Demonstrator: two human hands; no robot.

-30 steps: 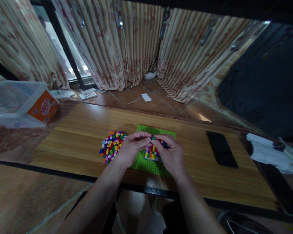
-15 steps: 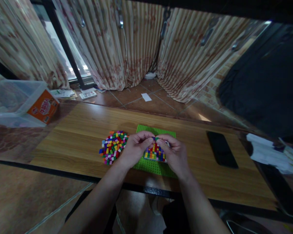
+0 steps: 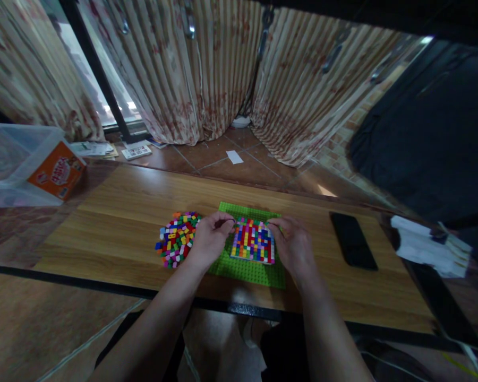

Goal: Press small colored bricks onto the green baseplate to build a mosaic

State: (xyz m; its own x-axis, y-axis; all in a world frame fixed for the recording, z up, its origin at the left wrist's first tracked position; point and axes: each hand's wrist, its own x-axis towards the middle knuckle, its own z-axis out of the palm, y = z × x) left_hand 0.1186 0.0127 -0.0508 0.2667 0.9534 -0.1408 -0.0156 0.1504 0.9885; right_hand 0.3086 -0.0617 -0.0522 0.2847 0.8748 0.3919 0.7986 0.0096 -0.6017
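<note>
A patterned block of small multicoloured toy bricks (image 3: pixel 253 241) sits on a green studded baseplate (image 3: pixel 247 275). My left hand (image 3: pixel 211 239) is at the block's far left corner, thumb and fingertips pinched together. A tiny dark spot shows at those fingertips, too small to name. At the far right corner of the block, my right hand (image 3: pixel 295 246) has its thumb and index finger closed; whatever they hold, if anything, is hidden. Beside my left wrist lies a pile of loose toy bricks (image 3: pixel 179 236) in many colours.
A black phone (image 3: pixel 353 241) lies on the wooden table (image 3: pixel 123 228), right of the baseplate. To the left stands a clear plastic bin (image 3: pixel 16 175) with an orange label. White papers (image 3: pixel 426 246) are at the right end, and striped curtains (image 3: pixel 215 69) hang beyond the table.
My hands have moved apart from the middle of the block's far edge, left hand leftward and right hand slightly rightward. More of the brick pattern shows between them. The view has shifted slightly.
</note>
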